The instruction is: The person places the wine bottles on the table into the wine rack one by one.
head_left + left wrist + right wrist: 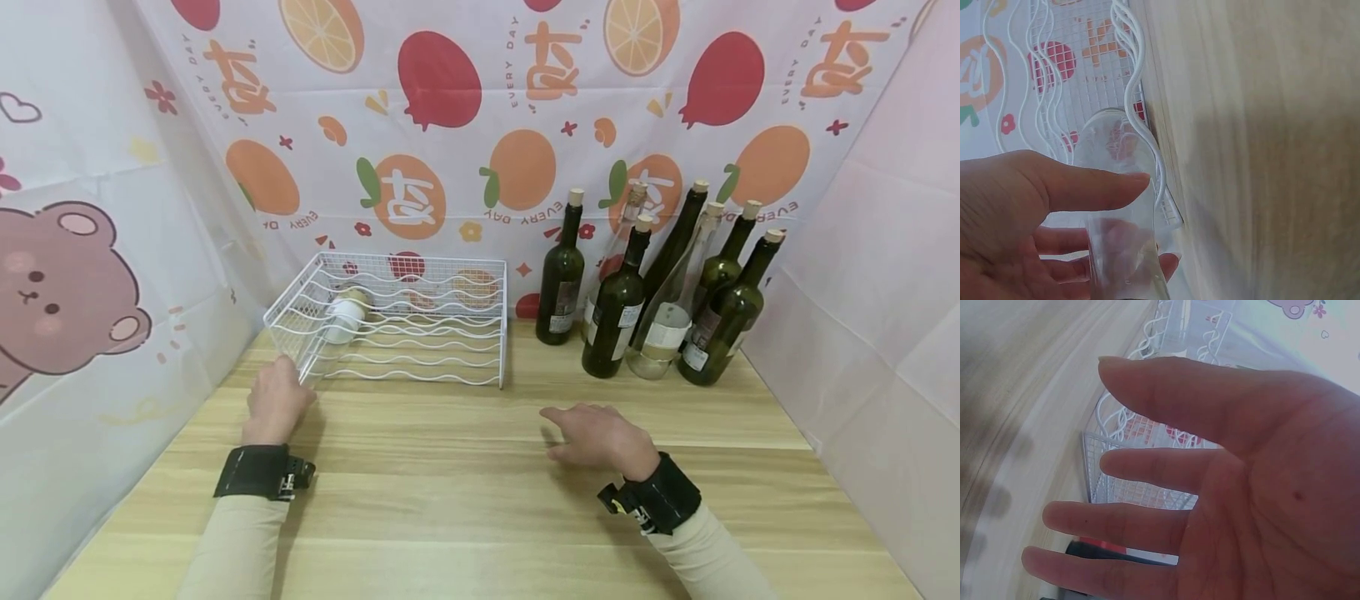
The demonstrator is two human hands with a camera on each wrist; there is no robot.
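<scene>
A clear glass bottle with a white label [346, 320] lies at the left side of the white wire rack [420, 381]. My left hand [276, 402] is at the rack's front left corner. In the left wrist view, its thumb crosses over the clear glass and the fingers curl behind, gripping the bottle [1124, 237]. The far end of the bottle sits in among the wavy wires. My right hand [600, 437] is held over the table in front of the standing bottles, holding nothing. Its fingers [1116, 528] are spread and straight in the right wrist view.
Several corked bottles, dark green [613, 321] and clear [663, 337], stand close together right of the rack. A fruit-print cloth [442, 79] hangs behind the wooden table [450, 500]. Pale cloths also hang at the left and right sides.
</scene>
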